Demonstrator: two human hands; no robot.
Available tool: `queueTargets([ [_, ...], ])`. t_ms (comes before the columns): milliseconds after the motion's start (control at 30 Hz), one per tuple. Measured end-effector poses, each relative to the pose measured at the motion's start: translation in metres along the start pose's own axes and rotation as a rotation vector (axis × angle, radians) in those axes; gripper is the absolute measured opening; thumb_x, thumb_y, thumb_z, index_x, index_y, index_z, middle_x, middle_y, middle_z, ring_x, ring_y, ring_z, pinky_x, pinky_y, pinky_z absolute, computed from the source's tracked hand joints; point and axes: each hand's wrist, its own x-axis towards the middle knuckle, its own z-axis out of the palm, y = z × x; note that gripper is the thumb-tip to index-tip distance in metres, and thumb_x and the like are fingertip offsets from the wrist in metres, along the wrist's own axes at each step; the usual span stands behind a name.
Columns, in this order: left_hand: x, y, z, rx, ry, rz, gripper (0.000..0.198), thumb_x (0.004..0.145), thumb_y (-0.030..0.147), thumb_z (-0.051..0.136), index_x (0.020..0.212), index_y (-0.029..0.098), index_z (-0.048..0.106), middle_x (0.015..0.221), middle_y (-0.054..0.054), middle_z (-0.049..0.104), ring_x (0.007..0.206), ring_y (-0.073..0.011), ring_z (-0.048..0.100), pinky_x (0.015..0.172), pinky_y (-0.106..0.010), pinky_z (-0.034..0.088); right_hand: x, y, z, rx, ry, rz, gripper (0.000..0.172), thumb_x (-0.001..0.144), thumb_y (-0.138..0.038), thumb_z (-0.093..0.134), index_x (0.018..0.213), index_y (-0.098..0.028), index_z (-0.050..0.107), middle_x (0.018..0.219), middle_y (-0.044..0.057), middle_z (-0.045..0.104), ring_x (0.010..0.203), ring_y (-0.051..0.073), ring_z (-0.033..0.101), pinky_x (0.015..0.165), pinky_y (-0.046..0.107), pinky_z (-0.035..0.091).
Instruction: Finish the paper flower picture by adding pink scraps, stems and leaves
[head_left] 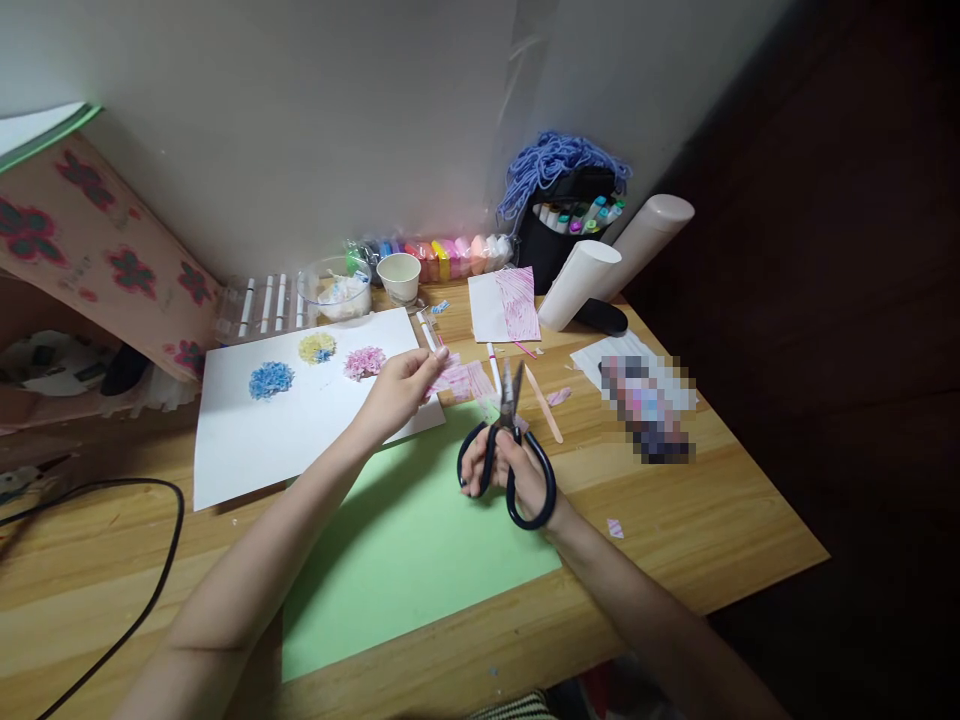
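My right hand is wrapped round the black-handled scissors, fingers inside the loops. The blades point away from me and stand slightly apart. My left hand is closed in a pinch, and a piece of paper with pink strokes shows at its fingertips; the exact grip is partly hidden. Below both hands lies a light green sheet. To the left, under my left forearm, a white sheet carries a blue cluster, a yellow one and a pink one.
A wooden stick and a marker lie beyond the scissors. Further back stand a paper cup, a clear bowl, a white tube and a black pen holder. A black cable curves at left.
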Motion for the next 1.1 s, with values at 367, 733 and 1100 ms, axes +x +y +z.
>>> queueTargets([
  [367,-0.006,-0.009,0.019,0.232,-0.142,0.188,0.044,0.089,0.048,0.042,0.057,0.018,0.038,0.050,0.005,0.041,0.050,-0.0099,0.039,0.051,-0.022,0.028,0.015,-0.002,-0.012,-0.054,0.403,-0.315,0.047,0.055,-0.041,0.083,0.070,-0.019,0.045,0.060,-0.007,0.055,0.041,0.007,0.053,0.051,0.028,0.058],
  [733,-0.005,-0.008,0.015,0.256,0.005,0.185,0.044,0.093,0.048,0.032,0.060,0.020,0.036,0.049,0.004,0.041,0.050,-0.0118,0.042,0.054,-0.024,0.031,0.002,-0.014,-0.026,-0.189,0.081,-0.182,0.065,0.068,-0.082,0.041,0.078,-0.018,0.050,0.068,0.002,0.058,0.050,0.012,0.055,0.059,0.031,0.054],
  [1100,-0.002,-0.008,0.009,0.245,0.201,0.182,0.035,0.092,0.041,0.041,0.064,0.020,0.041,0.052,0.005,0.045,0.052,-0.0116,0.042,0.056,-0.024,0.031,-0.010,0.002,-0.018,-0.267,-0.464,0.063,0.088,0.059,-0.091,0.014,0.089,-0.016,0.049,0.064,0.001,0.053,0.056,0.014,0.054,0.062,0.031,0.048],
])
